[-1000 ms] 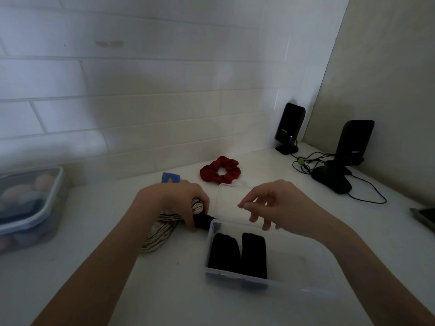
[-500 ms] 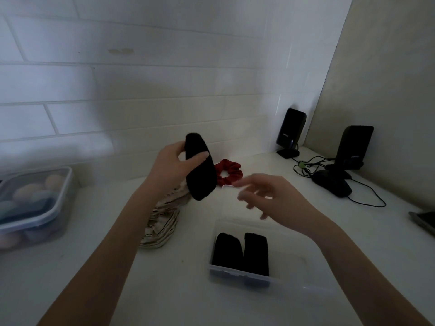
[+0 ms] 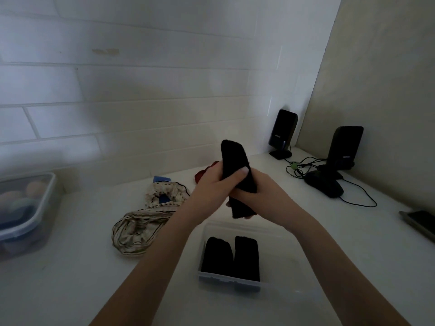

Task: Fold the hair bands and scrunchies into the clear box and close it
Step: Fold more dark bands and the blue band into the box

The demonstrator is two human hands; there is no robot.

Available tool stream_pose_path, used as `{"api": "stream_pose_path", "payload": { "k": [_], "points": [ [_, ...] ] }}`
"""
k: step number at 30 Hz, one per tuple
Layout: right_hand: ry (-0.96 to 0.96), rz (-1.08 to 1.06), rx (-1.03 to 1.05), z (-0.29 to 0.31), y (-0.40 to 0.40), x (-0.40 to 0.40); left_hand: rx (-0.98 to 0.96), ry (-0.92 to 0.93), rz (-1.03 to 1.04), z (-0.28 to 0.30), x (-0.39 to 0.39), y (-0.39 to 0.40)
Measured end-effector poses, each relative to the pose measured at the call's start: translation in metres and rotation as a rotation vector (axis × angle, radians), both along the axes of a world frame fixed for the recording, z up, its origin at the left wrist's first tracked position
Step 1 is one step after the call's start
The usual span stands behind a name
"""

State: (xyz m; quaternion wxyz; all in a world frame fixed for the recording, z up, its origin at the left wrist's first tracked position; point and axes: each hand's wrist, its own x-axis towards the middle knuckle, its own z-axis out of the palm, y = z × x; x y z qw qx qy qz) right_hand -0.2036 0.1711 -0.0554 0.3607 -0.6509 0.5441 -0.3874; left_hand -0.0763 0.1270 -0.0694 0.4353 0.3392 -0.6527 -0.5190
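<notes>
A black hair band (image 3: pixel 235 158) stands upright above the counter, gripped by both hands. My left hand (image 3: pixel 216 184) wraps its middle with the thumb across the front. My right hand (image 3: pixel 261 196) holds its lower part from the right. Below them the clear box (image 3: pixel 277 262) lies open with two folded black bands (image 3: pixel 231 258) side by side at its left end. A striped cream hair band (image 3: pixel 141 222) lies crumpled to the left. The red scrunchie (image 3: pixel 202 174) shows partly behind my left hand.
A lidded clear container (image 3: pixel 26 212) of coloured items sits at the far left. Two black speakers (image 3: pixel 282 132) (image 3: pixel 343 149), a black mouse (image 3: pixel 324 187) and cables occupy the back right corner. A blue item (image 3: pixel 161 180) lies behind the striped band. A dark device (image 3: pixel 419 222) lies at the right edge.
My left hand lifted the black band off the counter and brought it right over the box. My right hand came in and took hold of its lower part.
</notes>
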Motion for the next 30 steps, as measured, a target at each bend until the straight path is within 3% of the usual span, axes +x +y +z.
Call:
{"api": "stream_pose_path", "payload": {
  "k": [3,12,16,21,27,30],
  "points": [
    [0.068,0.17,0.05,0.008,-0.002,-0.011,0.017,0.071,0.03,-0.001,0.005,-0.001],
    [-0.084,0.069,-0.019,0.012,-0.003,-0.011,0.347,0.391,-0.265,-0.004,0.011,0.006],
    [-0.192,0.027,-0.066,0.012,-0.003,-0.012,0.286,0.297,-0.245,-0.009,0.013,0.007],
    [-0.138,0.022,-0.063,0.009,-0.005,-0.016,0.287,0.221,-0.215,-0.012,0.017,0.008],
    [-0.183,-0.181,-0.211,0.005,-0.011,-0.016,0.208,0.172,-0.113,-0.013,0.017,0.006],
    [-0.116,-0.084,-0.247,0.006,-0.009,-0.019,0.171,0.195,-0.091,-0.013,0.017,0.006]
  ]
}}
